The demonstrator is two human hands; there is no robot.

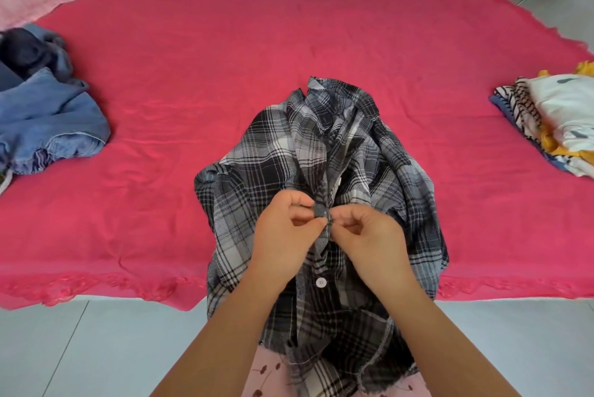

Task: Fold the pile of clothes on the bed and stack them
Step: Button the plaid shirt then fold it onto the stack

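A: Which step?
B: Buttoning, I'd say. The left hand [286,229] and right hand [369,236] pinch the placket of the plaid shirt [321,155], at 6 o'clock on the bed [225,43].
A: Next?
B: Probably lay it flat, then fold.

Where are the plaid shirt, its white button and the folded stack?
plaid shirt [257,152]: head view, left front panel.
white button [321,282]: head view, button's centre.
folded stack [565,104]: head view, top white garment.
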